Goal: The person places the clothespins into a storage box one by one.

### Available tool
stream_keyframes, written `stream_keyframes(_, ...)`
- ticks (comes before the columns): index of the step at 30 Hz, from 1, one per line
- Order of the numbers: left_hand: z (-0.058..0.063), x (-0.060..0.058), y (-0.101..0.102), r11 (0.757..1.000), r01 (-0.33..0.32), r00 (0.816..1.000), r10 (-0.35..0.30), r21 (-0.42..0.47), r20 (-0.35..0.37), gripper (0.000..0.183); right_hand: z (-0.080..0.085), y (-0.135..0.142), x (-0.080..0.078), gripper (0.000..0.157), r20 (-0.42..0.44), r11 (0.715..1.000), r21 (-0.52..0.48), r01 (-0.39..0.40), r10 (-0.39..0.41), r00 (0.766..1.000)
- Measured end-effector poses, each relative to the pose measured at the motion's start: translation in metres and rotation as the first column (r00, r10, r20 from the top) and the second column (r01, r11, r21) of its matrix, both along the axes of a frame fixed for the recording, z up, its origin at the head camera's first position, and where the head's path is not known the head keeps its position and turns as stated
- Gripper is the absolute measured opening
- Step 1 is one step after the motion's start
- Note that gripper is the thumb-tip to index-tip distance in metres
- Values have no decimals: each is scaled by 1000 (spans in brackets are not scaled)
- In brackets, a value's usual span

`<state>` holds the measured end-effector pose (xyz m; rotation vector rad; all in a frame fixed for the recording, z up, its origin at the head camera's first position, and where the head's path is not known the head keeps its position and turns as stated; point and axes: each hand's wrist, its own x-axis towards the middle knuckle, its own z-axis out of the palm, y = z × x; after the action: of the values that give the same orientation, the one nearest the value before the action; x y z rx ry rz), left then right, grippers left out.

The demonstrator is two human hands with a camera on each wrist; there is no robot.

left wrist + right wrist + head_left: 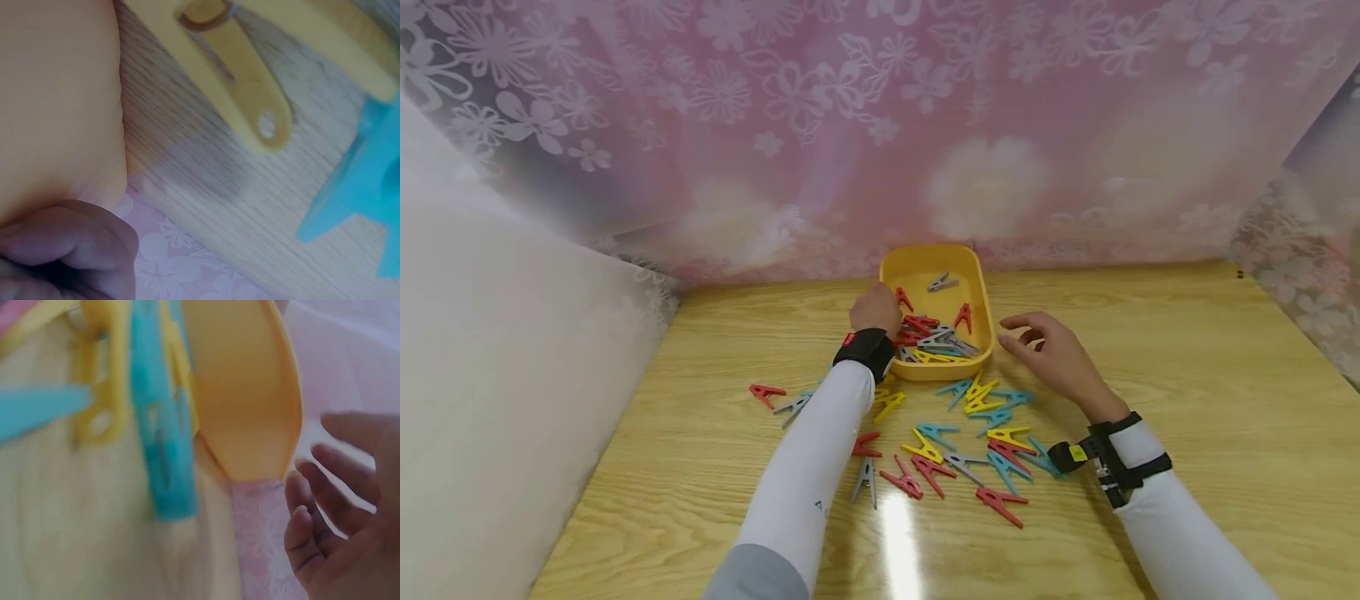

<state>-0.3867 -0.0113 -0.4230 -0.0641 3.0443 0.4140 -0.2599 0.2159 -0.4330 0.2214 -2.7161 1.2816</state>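
Observation:
A yellow plastic tray (977, 292) stands at the far side of the table with red, grey, yellow and blue clothespins (942, 283) inside. My left hand (877, 310) grips its left rim with curled fingers, which also show low in the left wrist view; part of that grip is hidden. Just off the tray's right side is my right hand (1051, 354), fingers loosely bent and nothing in them. The right wrist view shows this hand (344, 506) apart from the tray wall (244, 394). Loose clothespins (1000, 504) lie in front of the tray.
More clothespins, among them a red one (767, 393), are spread around the left forearm. A blue clothespin (1047, 458) lies by the right wrist strap. Patterned pink cloth (865, 150) hangs behind the wooden table (1195, 358), and a white cloth (497, 333) borders its left side.

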Motion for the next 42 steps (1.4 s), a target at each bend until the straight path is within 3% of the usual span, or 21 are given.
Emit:
stream_keyframes(6, 4, 3, 0, 1000, -16, 1000, 16, 8, 8, 25, -11, 11, 10, 32, 60, 987, 63, -147, 144, 988)
stream_keyframes(13, 3, 2, 2, 1000, -23, 1000, 23, -5, 11, 26, -18, 17, 19, 29, 106, 941, 107, -321, 310, 945)
stream_keyframes(18, 5, 4, 0, 1000, -8, 1000, 8, -21, 11, 30, -17, 15, 19, 28, 127, 914, 112, -391, 377, 918)
stream_keyframes(22, 8, 7, 0, 1000, 4, 1000, -4, -18, 18, 31, -18, 15, 21, 29, 154, 906, 144, -397, 376, 914)
stream_keyframes(27, 8, 7, 1, 1000, 8, 1000, -8, -15, 18, 30, -21, 13, 24, 32, 180, 903, 229, -364, 328, 927)
stream_keyframes(42, 5, 4, 0, 1000, -4, 1000, 4, -9, 19, 26, -17, 8, 28, 29, 133, 910, 317, -268, 238, 962)
